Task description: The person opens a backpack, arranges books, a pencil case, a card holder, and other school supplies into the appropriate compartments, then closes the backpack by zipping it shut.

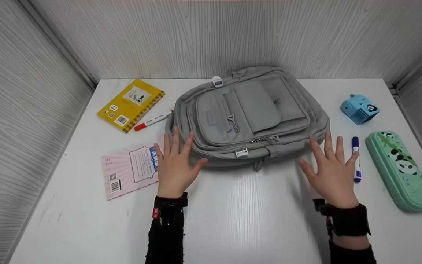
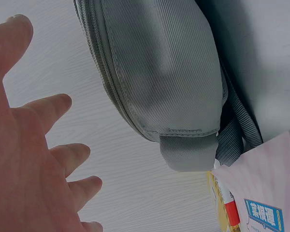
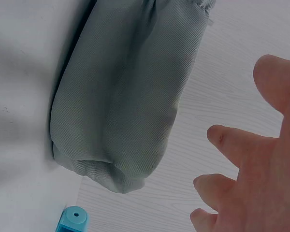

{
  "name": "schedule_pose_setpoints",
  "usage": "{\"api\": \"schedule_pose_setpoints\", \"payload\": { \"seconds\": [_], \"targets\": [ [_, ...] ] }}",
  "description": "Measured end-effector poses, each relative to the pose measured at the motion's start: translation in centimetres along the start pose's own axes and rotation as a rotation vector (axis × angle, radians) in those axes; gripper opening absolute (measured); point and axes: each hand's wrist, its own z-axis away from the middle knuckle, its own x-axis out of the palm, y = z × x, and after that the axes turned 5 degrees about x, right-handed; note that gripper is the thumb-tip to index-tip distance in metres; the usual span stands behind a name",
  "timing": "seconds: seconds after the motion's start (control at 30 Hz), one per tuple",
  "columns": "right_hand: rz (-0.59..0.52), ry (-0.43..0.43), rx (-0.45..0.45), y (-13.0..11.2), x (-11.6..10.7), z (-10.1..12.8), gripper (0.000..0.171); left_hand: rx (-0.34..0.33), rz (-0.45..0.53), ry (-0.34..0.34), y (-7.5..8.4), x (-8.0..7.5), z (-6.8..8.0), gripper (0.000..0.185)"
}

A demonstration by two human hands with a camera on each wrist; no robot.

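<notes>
A grey backpack [image 1: 247, 113] lies on its back in the middle of the white table, its zips and front pocket facing up. My left hand [image 1: 176, 168] is held with fingers spread near the backpack's lower left end, above the edge of a pink booklet [image 1: 123, 172]. Spread in the same way, my right hand [image 1: 332, 176] is near the bag's right end. Neither hand holds anything. In the left wrist view the bag's rounded end [image 2: 159, 63] shows apart from the fingers; the right wrist view shows its other end [image 3: 116, 96], also apart from the hand.
At the left lie a yellow spiral notebook [image 1: 132, 104] and a red-capped marker [image 1: 154, 120]. On the right are a blue animal-shaped sharpener-like item [image 1: 359, 109], a blue-capped marker [image 1: 356, 159] and a green panda pencil case [image 1: 401, 170]. Wood-grain panels [image 1: 196, 40] border the table.
</notes>
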Motion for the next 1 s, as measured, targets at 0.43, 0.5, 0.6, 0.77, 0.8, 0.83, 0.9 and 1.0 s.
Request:
{"api": "schedule_pose_setpoints", "payload": {
  "seconds": [0.43, 0.5, 0.6, 0.77, 0.8, 0.83, 0.9, 1.0],
  "targets": [
    [-0.189, -0.031, 0.013, -0.8, -0.2, -0.1, 0.064, -0.019, -0.015, -0.030, -0.7, 0.4, -0.4, 0.070],
    [-0.294, -0.042, 0.027, -1.3, -0.1, 0.0, 0.060, -0.022, -0.022, -0.039, -0.8, 0.8, -0.6, 0.071],
    [-0.444, -0.075, 0.075, -2.3, 0.0, 0.3, 0.051, -0.032, -0.042, -0.049, -1.0, 1.4, -0.7, 0.068],
    [-0.518, -0.194, 0.167, -3.6, 0.4, 0.5, 0.045, -0.054, -0.050, -0.024, -0.9, 1.9, -0.9, 0.052],
    [-0.513, -0.226, 0.172, -3.7, 0.5, 0.5, 0.046, -0.057, -0.045, -0.018, -0.9, 1.9, -0.9, 0.049],
    [-0.504, -0.252, 0.171, -3.8, 0.6, 0.5, 0.048, -0.056, -0.036, -0.012, -0.9, 1.9, -0.9, 0.045],
    [-0.496, -0.297, 0.156, -4.0, 0.8, 0.5, 0.051, -0.047, -0.023, 0.002, -0.8, 2.0, -1.0, 0.036],
    [-0.502, -0.340, 0.118, -4.0, 1.1, 0.5, 0.052, -0.024, -0.009, 0.014, -0.7, 2.1, -1.0, 0.024]
  ]
}}
